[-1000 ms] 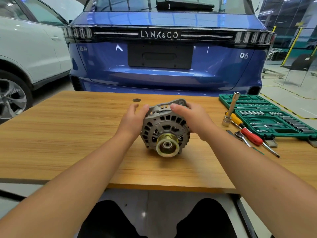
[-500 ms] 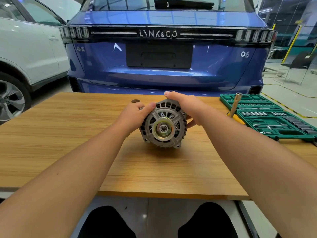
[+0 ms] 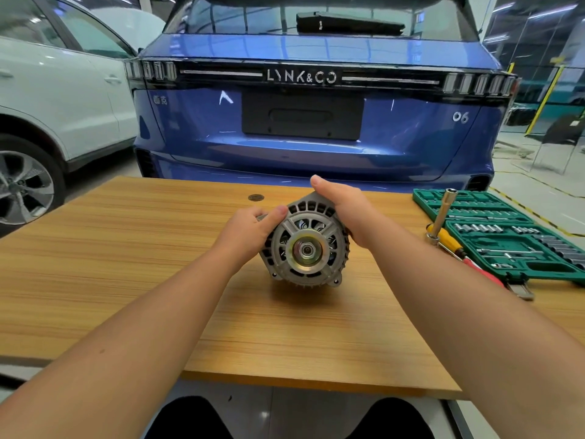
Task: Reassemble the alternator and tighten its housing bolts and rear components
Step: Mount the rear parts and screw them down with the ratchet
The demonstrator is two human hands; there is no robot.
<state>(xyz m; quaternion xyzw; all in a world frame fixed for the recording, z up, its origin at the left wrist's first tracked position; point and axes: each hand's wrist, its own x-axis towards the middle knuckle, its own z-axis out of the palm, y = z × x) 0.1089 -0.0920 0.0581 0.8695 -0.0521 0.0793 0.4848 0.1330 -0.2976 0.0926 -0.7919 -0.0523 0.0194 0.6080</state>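
We have the alternator near the middle of the table, tipped on its edge with the pulley face toward us, so its shaft axis runs from us toward the blue car. Our left hand grips its left side and our right hand wraps over the top right, likely steadying it for turning. The socket set lies far right.

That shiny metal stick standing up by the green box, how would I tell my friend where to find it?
Start at the wooden table and go to its right side, where the open green socket case lies. Just left of the case, the silver socket driver stands almost upright with its hollow end up. The yellow and red screwdrivers beside it lie flat; it alone stands.
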